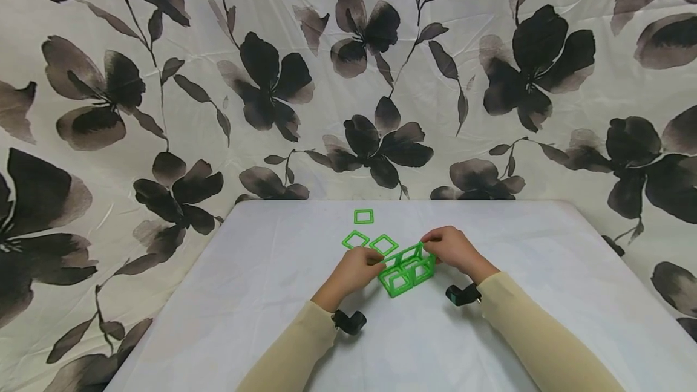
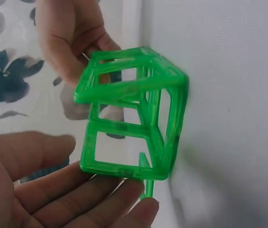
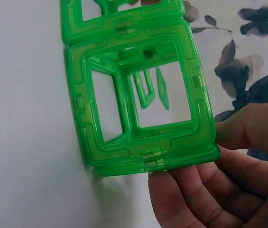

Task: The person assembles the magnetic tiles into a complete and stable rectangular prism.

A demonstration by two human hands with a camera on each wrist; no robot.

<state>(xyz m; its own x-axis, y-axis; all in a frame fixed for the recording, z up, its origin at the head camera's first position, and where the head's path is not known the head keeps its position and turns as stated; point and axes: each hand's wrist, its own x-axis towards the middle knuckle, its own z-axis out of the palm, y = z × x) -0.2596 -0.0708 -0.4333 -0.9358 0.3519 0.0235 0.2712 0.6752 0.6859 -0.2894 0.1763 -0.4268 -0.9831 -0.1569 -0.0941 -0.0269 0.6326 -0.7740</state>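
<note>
Green see-through magnetic square tiles (image 1: 411,276) are joined into a boxy open-frame structure standing on the white table. Its two cells sit side by side, and the end near the left hand has no tile across it in the left wrist view. My left hand (image 1: 359,268) touches the structure's left end with fingers extended; its thumb (image 2: 53,149) stays apart from the green tile (image 2: 119,128). At the other end, my right hand (image 1: 454,251) pinches a corner between thumb and fingers. The right wrist view shows those fingertips (image 3: 164,190) against the end tile's edge (image 3: 181,161).
Behind the structure lie two loose green square tiles, one on the left (image 1: 349,236) and one on the right (image 1: 391,239). Another green tile (image 1: 363,210) rests farther back. A floral cloth (image 1: 381,77) hangs beyond the white table (image 1: 245,319).
</note>
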